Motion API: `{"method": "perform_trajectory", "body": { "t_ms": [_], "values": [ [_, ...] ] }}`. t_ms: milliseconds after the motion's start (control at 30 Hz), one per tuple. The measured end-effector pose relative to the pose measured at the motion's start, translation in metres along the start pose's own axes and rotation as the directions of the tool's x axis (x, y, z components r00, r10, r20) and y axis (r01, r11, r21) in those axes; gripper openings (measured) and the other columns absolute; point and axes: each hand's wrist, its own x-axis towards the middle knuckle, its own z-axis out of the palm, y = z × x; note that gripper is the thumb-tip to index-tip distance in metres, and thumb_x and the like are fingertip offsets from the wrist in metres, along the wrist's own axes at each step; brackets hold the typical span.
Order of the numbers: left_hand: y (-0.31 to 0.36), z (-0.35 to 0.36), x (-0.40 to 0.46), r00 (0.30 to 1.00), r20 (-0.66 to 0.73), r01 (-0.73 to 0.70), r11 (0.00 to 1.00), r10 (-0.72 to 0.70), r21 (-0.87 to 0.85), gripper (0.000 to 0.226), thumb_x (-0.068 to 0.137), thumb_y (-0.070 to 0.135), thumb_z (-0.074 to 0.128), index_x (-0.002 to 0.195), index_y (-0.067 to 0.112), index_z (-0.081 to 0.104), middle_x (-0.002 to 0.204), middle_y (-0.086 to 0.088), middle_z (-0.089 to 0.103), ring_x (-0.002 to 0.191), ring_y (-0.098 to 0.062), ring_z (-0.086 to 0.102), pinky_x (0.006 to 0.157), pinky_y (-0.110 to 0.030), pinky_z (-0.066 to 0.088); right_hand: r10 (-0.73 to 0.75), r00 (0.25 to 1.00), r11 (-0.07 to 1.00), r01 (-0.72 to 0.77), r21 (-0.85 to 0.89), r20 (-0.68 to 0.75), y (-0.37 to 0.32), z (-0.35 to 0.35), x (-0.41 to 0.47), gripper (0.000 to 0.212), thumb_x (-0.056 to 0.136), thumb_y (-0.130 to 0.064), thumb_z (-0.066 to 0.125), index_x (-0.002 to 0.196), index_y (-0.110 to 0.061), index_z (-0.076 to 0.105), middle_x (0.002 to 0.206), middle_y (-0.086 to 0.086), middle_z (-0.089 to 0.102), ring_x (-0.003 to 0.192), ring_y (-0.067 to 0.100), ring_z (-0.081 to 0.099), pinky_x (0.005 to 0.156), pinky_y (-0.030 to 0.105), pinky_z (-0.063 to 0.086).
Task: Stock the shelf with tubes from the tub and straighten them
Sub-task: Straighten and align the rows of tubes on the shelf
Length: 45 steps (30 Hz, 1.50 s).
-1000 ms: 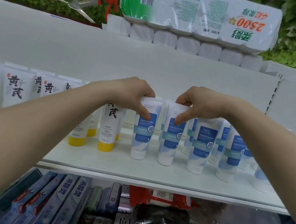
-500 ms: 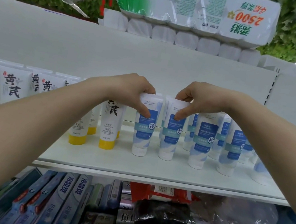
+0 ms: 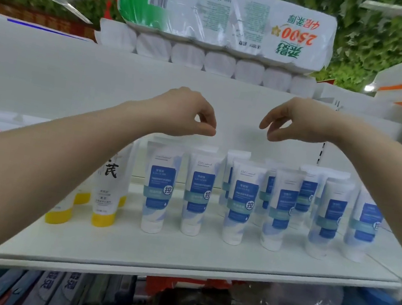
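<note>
Both hands (image 3: 238, 124) empty above blue tubes (image 3: 199, 191), shelf (image 3: 178, 257) front bare

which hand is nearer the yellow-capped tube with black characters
Left. The left hand hovers above and just right of the yellow-capped tube; the right hand is much farther right.

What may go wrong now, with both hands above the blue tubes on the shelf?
1. The blue tubes stand upright on narrow caps, close together. If the left hand or right hand comes down carelessly, one bumped tube could topple its neighbours.
2. The front row sits fairly near the edge of the shelf; a tube knocked forward might fall onto the goods below.
3. The left forearm passes close over the yellow-capped tubes and could brush them.
</note>
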Motion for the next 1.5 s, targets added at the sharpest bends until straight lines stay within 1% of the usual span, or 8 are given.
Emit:
{"method": "perform_trajectory", "body": {
  "t_ms": [267, 433, 633, 867, 1167, 1333, 1433, 1500],
  "values": [
    [0.044, 0.034, 0.061, 0.986, 0.162, 0.005, 0.992, -0.026, 0.127, 0.039, 0.088, 0.039, 0.065, 0.124, 0.025, 0.062, 0.118, 0.008, 0.065, 0.094, -0.009, 0.054, 0.081, -0.022, 0.039, 0.004, 0.985, 0.996, 0.011, -0.086, 0.171, 0.047, 0.013, 0.014, 0.042, 0.076, -0.029, 0.080, 0.116, -0.031, 0.065, 0.104, -0.013, 0.069, 0.096, 0.011, 0.062, 0.091, 0.032, 0.049],
    [0.054, 0.057, 0.087, 0.961, 0.258, 0.058, 0.986, -0.097, 0.156, 0.041, 0.082, 0.041, 0.071, 0.119, 0.024, 0.065, 0.108, 0.007, 0.068, 0.096, -0.014, 0.061, 0.089, -0.030, 0.049, -0.021, 0.948, 0.994, 0.055, -0.099, 0.317, 0.062, 0.036, 0.025, 0.036, 0.079, -0.031, 0.076, 0.114, -0.026, 0.067, 0.109, -0.009, 0.068, 0.100, 0.012, 0.062, 0.097, 0.033, 0.048],
    [0.053, 0.075, 0.094, 0.947, 0.297, 0.060, 0.975, -0.123, 0.213, 0.034, 0.083, 0.036, 0.071, 0.111, 0.018, 0.068, 0.105, 0.003, 0.067, 0.095, -0.016, 0.062, 0.085, -0.031, 0.052, -0.100, 0.951, 0.982, 0.142, -0.125, 0.294, 0.069, 0.054, 0.031, 0.013, 0.086, -0.032, 0.069, 0.095, -0.023, 0.070, 0.076, -0.012, 0.063, 0.070, 0.007, 0.055, 0.058, 0.019, 0.039],
    [0.053, 0.076, 0.093, 0.952, 0.288, 0.052, 0.983, -0.102, 0.177, 0.026, 0.083, 0.031, 0.072, 0.105, 0.017, 0.070, 0.100, 0.004, 0.069, 0.094, -0.014, 0.062, 0.086, -0.032, 0.052, -0.107, 0.963, 0.978, 0.146, -0.148, 0.248, 0.072, 0.063, 0.041, 0.024, 0.082, -0.031, 0.071, 0.097, -0.013, 0.073, 0.094, 0.008, 0.072, 0.088, 0.026, 0.065, 0.077, 0.035, 0.053],
    [0.052, 0.076, 0.093, 0.950, 0.283, 0.096, 0.985, -0.134, 0.146, 0.032, 0.083, 0.031, 0.072, 0.113, 0.020, 0.068, 0.106, 0.004, 0.068, 0.097, -0.013, 0.061, 0.084, -0.026, 0.049, -0.110, 0.954, 0.984, 0.144, -0.105, 0.278, 0.080, 0.062, 0.041, 0.023, 0.083, -0.034, 0.071, 0.104, -0.024, 0.070, 0.099, -0.006, 0.069, 0.091, 0.016, 0.062, 0.089, 0.035, 0.052],
    [0.052, 0.059, 0.080, 0.993, 0.067, 0.096, 0.995, -0.098, 0.040, 0.022, 0.090, 0.034, 0.063, 0.110, 0.027, 0.069, 0.104, 0.012, 0.068, 0.097, -0.006, 0.060, 0.083, -0.020, 0.043, -0.149, 0.981, 0.989, 0.147, 0.024, 0.126, 0.080, 0.041, 0.029, 0.031, 0.084, -0.037, 0.071, 0.114, -0.032, 0.065, 0.104, -0.010, 0.068, 0.098, 0.011, 0.060, 0.089, 0.026, 0.042],
    [0.061, 0.047, 0.061, 0.994, -0.079, 0.068, 0.996, -0.072, -0.052, 0.024, 0.093, 0.043, 0.055, 0.104, 0.028, 0.070, 0.097, 0.015, 0.070, 0.086, 0.003, 0.057, 0.071, -0.011, 0.036, -0.157, 0.987, 0.974, 0.154, 0.165, 0.009, 0.078, 0.025, 0.007, 0.018, 0.088, -0.038, 0.065, 0.104, -0.033, 0.071, 0.095, -0.015, 0.072, 0.099, 0.006, 0.061, 0.094, 0.027, 0.043],
    [0.068, 0.042, 0.045, 0.995, -0.076, 0.054, 0.993, -0.062, -0.101, 0.028, 0.092, 0.050, 0.053, 0.101, 0.029, 0.070, 0.093, 0.015, 0.071, 0.090, 0.003, 0.057, 0.076, -0.014, 0.039, -0.153, 0.988, 0.955, 0.144, 0.259, 0.013, 0.074, 0.023, -0.010, 0.020, 0.089, -0.044, 0.061, 0.096, -0.031, 0.074, 0.090, -0.018, 0.074, 0.101, 0.003, 0.060, 0.101, 0.030, 0.040]
  ]
}}
